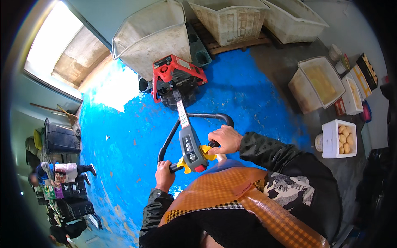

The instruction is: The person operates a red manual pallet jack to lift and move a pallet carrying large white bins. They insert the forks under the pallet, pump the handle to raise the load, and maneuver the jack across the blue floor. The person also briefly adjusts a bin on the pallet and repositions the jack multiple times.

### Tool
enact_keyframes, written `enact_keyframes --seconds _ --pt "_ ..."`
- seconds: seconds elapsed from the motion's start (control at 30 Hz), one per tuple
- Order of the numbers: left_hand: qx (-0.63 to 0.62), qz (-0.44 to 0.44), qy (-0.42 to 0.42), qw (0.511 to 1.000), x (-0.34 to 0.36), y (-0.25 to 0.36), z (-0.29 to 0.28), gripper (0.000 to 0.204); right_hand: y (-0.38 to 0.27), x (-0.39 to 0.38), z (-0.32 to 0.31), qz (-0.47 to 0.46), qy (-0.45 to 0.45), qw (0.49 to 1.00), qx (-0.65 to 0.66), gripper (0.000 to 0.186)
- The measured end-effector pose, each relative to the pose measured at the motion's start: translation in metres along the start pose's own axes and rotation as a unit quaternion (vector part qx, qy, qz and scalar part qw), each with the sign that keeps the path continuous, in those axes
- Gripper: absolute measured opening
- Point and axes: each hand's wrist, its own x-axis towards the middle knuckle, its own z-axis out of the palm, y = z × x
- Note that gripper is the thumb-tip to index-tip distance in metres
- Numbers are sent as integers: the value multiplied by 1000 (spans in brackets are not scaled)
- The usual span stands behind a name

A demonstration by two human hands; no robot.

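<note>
Both hands, left hand and right hand, grip opposite sides of the pallet truck's looped handle, probably for even steering, its red body ahead under a large white tub.

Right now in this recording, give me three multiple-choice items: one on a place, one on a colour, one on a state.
1. Where is the white box of round yellowish items?
A. At the person's right
B. At the person's left
C. On the pallet truck

2. What colour is the floor?
A. Green
B. Blue
C. Red

3. How do the hands stand on the pallet truck handle?
A. Both off
B. Only one grips
C. Both grip

Answers: 1 A, it sits by the right wall. 2 B, worn blue paint. 3 C, left hand and right hand wrap the loop.
</note>
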Motion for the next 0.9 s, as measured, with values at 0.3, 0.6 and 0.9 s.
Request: enact_keyframes --seconds 0.3,0.6,0.9 --pt "19 29 -33 999 8 -6 0 14 -1 -3 1 15 45 999 15 53" --pt "8 59 -99 993 38 -2 -11 26 23 -3 -11 2 116 993 23 65" --pt "39 27 -112 993 50 -40 -11 46 30 15 -27 16 119 992 41 59"
